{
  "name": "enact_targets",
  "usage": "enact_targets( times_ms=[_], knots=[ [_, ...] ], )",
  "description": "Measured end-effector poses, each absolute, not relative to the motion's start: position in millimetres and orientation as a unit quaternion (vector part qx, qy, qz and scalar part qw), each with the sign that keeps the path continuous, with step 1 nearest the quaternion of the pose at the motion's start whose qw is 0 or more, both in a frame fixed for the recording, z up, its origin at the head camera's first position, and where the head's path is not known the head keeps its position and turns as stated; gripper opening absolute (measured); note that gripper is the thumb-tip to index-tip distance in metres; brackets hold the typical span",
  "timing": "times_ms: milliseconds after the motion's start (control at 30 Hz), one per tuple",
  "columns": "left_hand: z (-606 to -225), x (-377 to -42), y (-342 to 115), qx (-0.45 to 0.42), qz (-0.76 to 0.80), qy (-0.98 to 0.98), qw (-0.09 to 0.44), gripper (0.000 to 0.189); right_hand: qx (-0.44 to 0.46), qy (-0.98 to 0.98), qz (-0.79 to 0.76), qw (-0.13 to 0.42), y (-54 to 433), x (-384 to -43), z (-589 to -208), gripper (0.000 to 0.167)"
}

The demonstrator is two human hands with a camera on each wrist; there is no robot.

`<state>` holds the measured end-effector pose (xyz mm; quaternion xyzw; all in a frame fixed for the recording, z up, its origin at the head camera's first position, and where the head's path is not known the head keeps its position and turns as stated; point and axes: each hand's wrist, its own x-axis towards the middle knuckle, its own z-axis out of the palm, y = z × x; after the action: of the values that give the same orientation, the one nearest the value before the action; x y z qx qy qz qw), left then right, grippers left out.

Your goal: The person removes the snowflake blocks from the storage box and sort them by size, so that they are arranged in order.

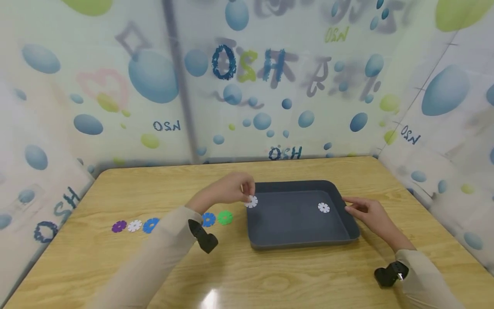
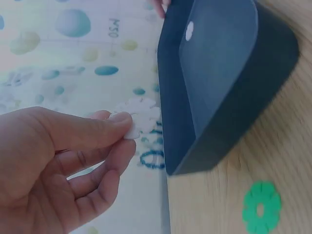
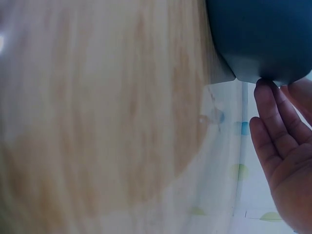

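Note:
My left hand pinches a white snowflake disc between thumb and fingertips, above the left rim of a dark grey tray. In the left wrist view, the pinched disc shows its notched petals beside the tray wall. Another white snowflake disc lies on the tray floor, toward the right. My right hand is at the tray's right side, its fairly straight fingertips touching the outer wall, as the right wrist view also shows.
On the wooden table, left of the tray, lies a row of snowflake discs: purple, white, blue, another blue and green. My left forearm covers part of the row. Printed curtains surround the table.

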<state>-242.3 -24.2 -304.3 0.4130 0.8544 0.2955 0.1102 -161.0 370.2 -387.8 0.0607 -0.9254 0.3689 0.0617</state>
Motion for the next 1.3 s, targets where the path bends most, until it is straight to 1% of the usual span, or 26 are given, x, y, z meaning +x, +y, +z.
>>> enact_targets(
  times_ms=[200, 367, 700, 1000, 1300],
  knots=[
    [-304, -245, -59, 0.402, 0.287, 0.864, 0.095, 0.013, 0.057, -0.925, 0.371, 0.057, 371, -160, -387, 0.041],
    [-300, -242, -92, 0.380, 0.275, 0.878, 0.096, 0.013, 0.058, -0.925, 0.371, 0.057, 372, -161, -387, 0.040],
    [-300, -234, -176, 0.317, 0.256, 0.907, 0.102, 0.012, 0.061, -0.924, 0.372, 0.058, 374, -162, -389, 0.040],
    [-311, -228, -242, 0.276, 0.238, 0.926, 0.093, 0.013, 0.062, -0.923, 0.375, 0.061, 375, -162, -391, 0.039],
    [-323, -221, -286, 0.230, 0.234, 0.939, 0.101, 0.011, 0.061, -0.922, 0.377, 0.065, 373, -162, -391, 0.038]
  ],
)
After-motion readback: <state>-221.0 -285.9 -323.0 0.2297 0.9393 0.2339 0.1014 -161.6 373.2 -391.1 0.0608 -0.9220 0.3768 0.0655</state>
